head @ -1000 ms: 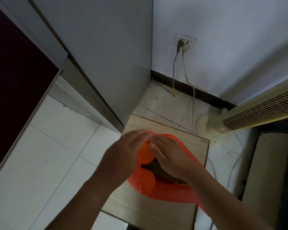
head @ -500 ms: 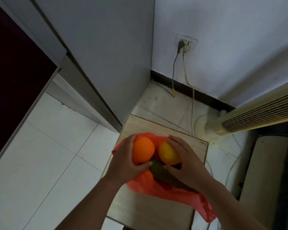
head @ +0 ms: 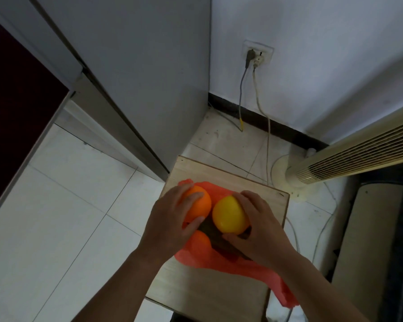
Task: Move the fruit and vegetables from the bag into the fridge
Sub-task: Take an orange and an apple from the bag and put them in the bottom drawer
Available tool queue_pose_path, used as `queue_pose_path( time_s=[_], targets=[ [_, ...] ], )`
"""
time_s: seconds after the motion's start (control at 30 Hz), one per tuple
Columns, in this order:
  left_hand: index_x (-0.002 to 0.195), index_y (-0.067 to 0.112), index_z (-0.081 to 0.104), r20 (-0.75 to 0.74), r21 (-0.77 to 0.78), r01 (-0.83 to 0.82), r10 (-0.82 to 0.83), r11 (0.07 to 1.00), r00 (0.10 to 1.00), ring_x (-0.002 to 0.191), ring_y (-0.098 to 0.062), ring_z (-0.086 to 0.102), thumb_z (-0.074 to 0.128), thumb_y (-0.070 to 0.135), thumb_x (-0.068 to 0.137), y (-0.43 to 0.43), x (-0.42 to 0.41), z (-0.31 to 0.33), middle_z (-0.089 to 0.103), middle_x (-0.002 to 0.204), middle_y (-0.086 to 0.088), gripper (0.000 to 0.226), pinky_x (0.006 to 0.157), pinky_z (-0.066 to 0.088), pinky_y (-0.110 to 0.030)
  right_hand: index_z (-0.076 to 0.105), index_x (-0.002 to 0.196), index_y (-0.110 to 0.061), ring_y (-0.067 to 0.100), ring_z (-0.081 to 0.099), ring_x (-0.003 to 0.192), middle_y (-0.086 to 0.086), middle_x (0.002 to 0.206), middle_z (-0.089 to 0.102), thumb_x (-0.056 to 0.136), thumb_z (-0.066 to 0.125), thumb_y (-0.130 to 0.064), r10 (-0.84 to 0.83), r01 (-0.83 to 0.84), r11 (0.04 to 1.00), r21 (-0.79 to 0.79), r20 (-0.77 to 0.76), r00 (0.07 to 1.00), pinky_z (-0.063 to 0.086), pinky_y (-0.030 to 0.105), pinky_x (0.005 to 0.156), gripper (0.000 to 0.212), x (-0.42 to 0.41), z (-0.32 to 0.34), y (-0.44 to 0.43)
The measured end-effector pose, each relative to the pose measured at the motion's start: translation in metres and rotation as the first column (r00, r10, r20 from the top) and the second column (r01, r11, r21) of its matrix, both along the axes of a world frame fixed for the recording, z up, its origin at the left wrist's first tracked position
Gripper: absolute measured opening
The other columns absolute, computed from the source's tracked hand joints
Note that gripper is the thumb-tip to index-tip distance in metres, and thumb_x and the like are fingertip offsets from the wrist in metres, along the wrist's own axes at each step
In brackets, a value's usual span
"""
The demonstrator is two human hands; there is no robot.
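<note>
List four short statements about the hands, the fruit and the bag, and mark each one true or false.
1. The left hand grips an orange. True.
2. The right hand holds a green apple. False: it holds a yellow fruit.
3. The red bag lies on the floor tiles. False: it lies on a wooden top.
4. A second orange shows in the bag. True.
</note>
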State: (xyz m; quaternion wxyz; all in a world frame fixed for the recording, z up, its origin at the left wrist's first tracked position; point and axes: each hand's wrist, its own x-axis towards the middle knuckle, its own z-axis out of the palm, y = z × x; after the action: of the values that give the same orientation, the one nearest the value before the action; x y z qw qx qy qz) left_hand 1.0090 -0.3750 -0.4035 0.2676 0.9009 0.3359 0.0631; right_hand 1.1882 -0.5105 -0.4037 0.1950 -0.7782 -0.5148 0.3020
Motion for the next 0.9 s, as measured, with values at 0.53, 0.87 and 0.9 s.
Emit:
queue_pose_path(
  time_s=[0.53,0.87,0.9],
  targets=[
    [0.145,0.033,0.015,-0.173,-0.246,-0.213,0.173,0.946,0.970,0.125,-0.023,0.044,0.075,0.047,0.070,0.004,0.009,0.005,0.035,0.145,0.001,0.097,0.100,0.042,-0.047,0.024,0.141,-0.030,0.015,0.032,0.127,-0.006,0.147,0.017,0.068,0.073,-0.052,-0.115,0.116,0.993,0.016,-0.069,0.991,0.038,0.024,0.094,0.090,-0.001,-0.006,-0.007],
    [0.142,0.031,0.024,-0.075,-0.403,-0.224,0.212,0.887,0.974,0.121,-0.023,0.046,0.080,0.038,0.067,-0.021,-0.025,0.107,0.035,0.144,-0.001,0.094,0.089,0.045,-0.034,0.036,0.126,-0.034,0.003,0.044,0.102,-0.015,0.121,0.041,0.063,0.082,-0.039,-0.332,0.343,0.939,0.005,-0.238,0.913,0.034,0.009,0.072,0.078,-0.036,0.105,-0.034],
    [0.141,0.032,0.025,-0.060,-0.444,-0.243,0.242,0.863,0.969,0.119,-0.021,0.046,0.080,0.037,0.067,-0.024,-0.030,0.120,0.036,0.143,-0.001,0.092,0.087,0.044,-0.033,0.037,0.127,-0.034,0.002,0.045,0.102,-0.017,0.118,0.042,0.063,0.083,-0.039,-0.341,0.354,0.935,0.007,-0.248,0.907,0.035,0.009,0.072,0.078,-0.043,0.119,-0.037]
  ],
)
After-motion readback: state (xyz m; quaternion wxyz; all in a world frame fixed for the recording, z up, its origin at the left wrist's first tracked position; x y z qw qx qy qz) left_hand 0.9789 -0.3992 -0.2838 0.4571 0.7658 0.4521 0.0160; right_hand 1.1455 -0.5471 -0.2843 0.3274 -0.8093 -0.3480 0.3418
